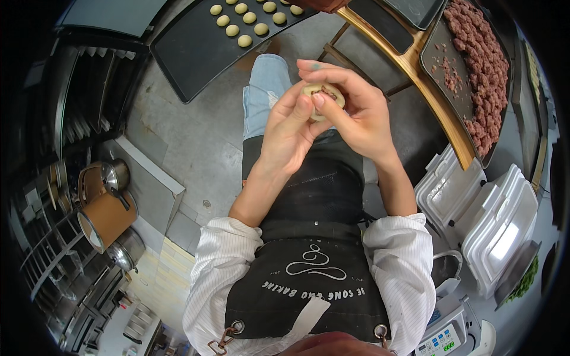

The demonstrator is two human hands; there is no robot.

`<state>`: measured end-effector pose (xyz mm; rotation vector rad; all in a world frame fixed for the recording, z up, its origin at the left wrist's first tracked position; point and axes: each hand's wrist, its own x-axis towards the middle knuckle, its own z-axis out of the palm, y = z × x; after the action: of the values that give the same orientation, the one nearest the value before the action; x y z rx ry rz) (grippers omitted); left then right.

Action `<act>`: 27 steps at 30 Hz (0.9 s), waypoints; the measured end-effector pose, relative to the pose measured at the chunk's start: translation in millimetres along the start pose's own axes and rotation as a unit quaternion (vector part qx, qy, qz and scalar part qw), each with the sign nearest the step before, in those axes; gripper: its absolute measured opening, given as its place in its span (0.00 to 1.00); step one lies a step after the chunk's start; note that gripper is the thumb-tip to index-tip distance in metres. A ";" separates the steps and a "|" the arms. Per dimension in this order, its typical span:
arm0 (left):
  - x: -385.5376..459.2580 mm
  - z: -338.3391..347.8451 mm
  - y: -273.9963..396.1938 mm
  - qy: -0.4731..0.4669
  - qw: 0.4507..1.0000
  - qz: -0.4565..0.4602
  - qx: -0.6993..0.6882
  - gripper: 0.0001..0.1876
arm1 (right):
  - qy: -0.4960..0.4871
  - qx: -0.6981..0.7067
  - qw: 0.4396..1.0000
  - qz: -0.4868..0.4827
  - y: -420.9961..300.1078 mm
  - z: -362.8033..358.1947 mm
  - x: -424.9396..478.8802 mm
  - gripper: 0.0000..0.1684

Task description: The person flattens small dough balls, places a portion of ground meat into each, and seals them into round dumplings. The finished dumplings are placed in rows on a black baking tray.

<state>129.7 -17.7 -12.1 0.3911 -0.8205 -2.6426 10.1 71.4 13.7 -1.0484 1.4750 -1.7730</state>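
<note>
Cupped between both hands, above my lap, is a round of pale dough (339,94) with dark reddish filling showing in its open top. My left hand (289,127) supports it from the left, the thumb at its rim. Around its far and right sides curls my right hand (363,111), with the thumb pressed onto the filling. The underside of the dough is hidden by my fingers. Beyond my hands, a black baking tray (187,58) bears several pale round dough balls (250,18). At the right, a dark tray (434,73) holds many lumps of reddish filling (483,80).
A wooden table edge (427,95) curves along the right. White lidded containers (501,231) and a digital scale (441,342) stand on the right side. On the left are a metal rack (53,262), a tan pot (109,220) and a steel pot (116,174).
</note>
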 end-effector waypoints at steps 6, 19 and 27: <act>-1.1 21.7 5.3 0.060 0.998 -0.001 -0.015 0.32 | -0.009 0.019 0.999 -0.050 -8.2 -6.2 2.3 0.26; 0.2 6.4 -12.5 0.018 0.996 -0.046 -0.079 0.29 | 0.090 -0.115 0.986 -0.087 -4.2 8.9 3.4 0.23; -6.4 -9.2 -18.3 -0.008 0.998 -0.010 -0.068 0.27 | 0.048 -0.145 0.987 -0.051 -16.0 8.8 -0.7 0.21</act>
<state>134.3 -5.5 -29.1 0.3434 -0.6395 -2.7040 18.6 70.8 29.9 -1.2158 1.8082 -1.7342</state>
